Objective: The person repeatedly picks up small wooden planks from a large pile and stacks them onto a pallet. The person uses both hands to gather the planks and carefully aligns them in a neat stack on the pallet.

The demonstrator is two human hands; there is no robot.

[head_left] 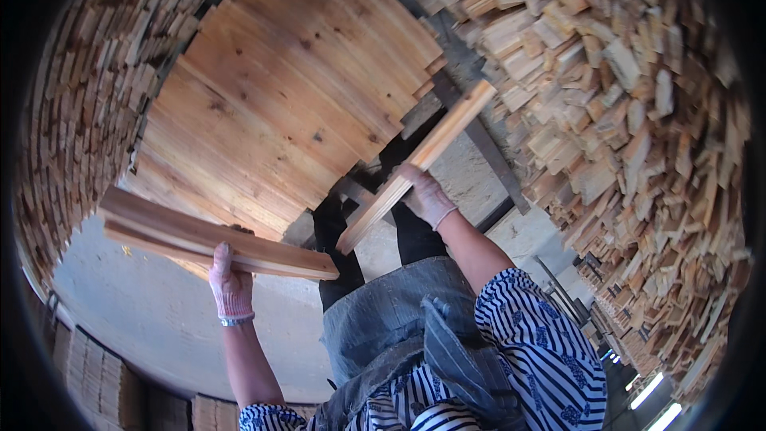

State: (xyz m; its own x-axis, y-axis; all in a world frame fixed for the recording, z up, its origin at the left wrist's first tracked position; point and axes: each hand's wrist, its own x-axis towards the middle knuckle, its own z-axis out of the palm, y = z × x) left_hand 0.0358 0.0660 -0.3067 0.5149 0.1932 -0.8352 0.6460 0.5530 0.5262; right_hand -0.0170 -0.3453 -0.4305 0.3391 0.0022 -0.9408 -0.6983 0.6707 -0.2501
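My left hand (230, 281), in a pale knitted glove, is closed around wooden boards (191, 240) that lie together and slant across the left side. Its thumb presses on their near edge; the other fingers are mostly hidden behind the wood. My right hand (428, 196), gloved the same way, grips a single narrow wooden strip (447, 135) that tilts up to the right. The lower ends of the two loads come close together in front of my legs, a small gap apart. Beyond them spreads a bed of planks (279, 72) laid side by side.
A tall stack of wood pieces (96, 88) rises on the left. On the right stands a high, uneven pile of short wood offcuts (590, 80). A dark metal bar (488, 152) runs beside the plank bed. Pale floor (144, 311) shows at lower left, with more stacked wood (88, 367) behind.
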